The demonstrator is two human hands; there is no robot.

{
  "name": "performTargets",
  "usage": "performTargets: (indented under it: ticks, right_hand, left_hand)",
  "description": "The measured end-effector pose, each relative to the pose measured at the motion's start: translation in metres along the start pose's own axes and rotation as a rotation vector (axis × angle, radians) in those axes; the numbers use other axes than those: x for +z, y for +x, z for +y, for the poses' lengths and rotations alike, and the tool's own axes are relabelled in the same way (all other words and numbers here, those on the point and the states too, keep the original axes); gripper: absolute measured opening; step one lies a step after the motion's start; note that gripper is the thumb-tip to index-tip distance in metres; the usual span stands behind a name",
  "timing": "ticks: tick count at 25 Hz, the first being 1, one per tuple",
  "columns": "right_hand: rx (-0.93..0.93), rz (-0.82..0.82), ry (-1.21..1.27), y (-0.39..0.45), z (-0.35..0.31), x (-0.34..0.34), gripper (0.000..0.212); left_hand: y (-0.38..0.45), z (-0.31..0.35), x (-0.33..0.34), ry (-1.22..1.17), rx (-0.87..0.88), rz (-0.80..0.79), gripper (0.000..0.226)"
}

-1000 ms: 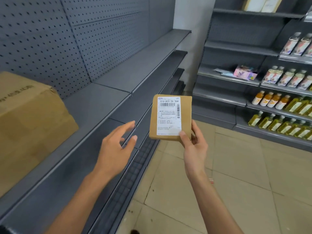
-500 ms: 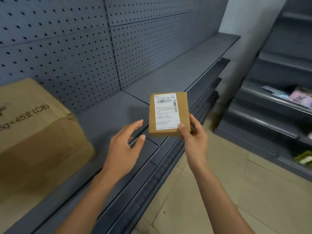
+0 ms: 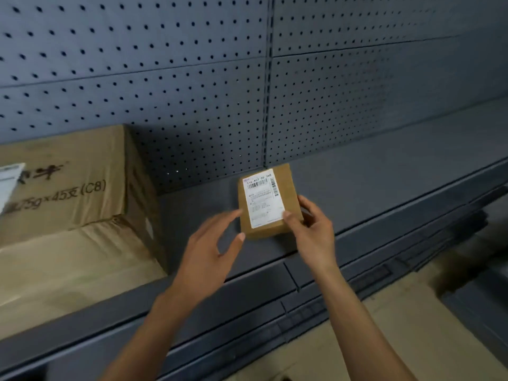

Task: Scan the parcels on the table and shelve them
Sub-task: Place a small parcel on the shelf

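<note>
Step in hand, likely: set parcel (image 3: pixel 268 203) flat on shelf (image 3: pixel 384 182) — lower level, label up, clear of carton (image 3: pixel 74 188), then let go.

Right hand (image 3: pixel 312 229) pinches parcel's near right corner; left hand (image 3: pixel 211 248) spread, beside its left edge, contact unclear.

Parcel: small brown box, white barcode label — over shelf, near pegboard (image 3: pixel 192 92); resting or not, cannot tell.

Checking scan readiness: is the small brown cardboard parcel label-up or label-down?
Label-up. The small brown cardboard parcel shows its white barcode label on the upper face, over the dark grey metal shelf, gripped by the right hand.
</note>
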State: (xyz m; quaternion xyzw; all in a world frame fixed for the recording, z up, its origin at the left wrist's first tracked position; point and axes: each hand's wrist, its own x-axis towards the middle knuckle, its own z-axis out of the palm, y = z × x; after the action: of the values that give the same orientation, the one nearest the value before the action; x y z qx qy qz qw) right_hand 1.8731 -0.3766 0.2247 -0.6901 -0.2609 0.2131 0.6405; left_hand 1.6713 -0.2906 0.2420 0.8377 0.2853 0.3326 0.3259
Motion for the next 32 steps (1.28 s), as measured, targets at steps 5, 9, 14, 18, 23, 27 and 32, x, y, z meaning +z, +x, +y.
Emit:
performTargets:
  ticks: [5, 9, 14, 18, 23, 27, 32]
  right_hand:
    - [0.026, -0.174, -0.052, 0.048, 0.004, 0.022, 0.064]
    - [0.007, -0.248, -0.179, 0.068, 0.007, 0.043, 0.074]
    - [-0.060, -0.270, -0.273, 0.084, 0.006, 0.054, 0.056]
    - [-0.091, -0.254, -0.361, 0.096, 0.003, 0.051, 0.055]
    - [-0.096, -0.264, -0.408, 0.102, 0.007, 0.052, 0.054]
    - [-0.091, -0.311, -0.400, 0.107, 0.006, 0.051, 0.055]
    - [-0.136, -0.368, -0.432, 0.109, 0.000, 0.039, 0.048]
  left_hand:
    - [-0.004, 0.006, 0.007, 0.144, -0.109, 0.114, 0.042]
    - [-0.012, 0.013, 0.008, 0.194, -0.174, 0.182, 0.042]
    - [-0.006, 0.008, 0.002, 0.193, -0.223, 0.205, 0.041]
    - [0.004, 0.005, 0.006, 0.164, -0.206, 0.198, 0.040]
    - [0.013, -0.002, 0.012, 0.122, -0.227, 0.142, 0.042]
    - [0.017, 0.000, 0.018, 0.113, -0.248, 0.112, 0.041]
    - [0.014, 0.010, 0.023, 0.118, -0.280, 0.156, 0.040]
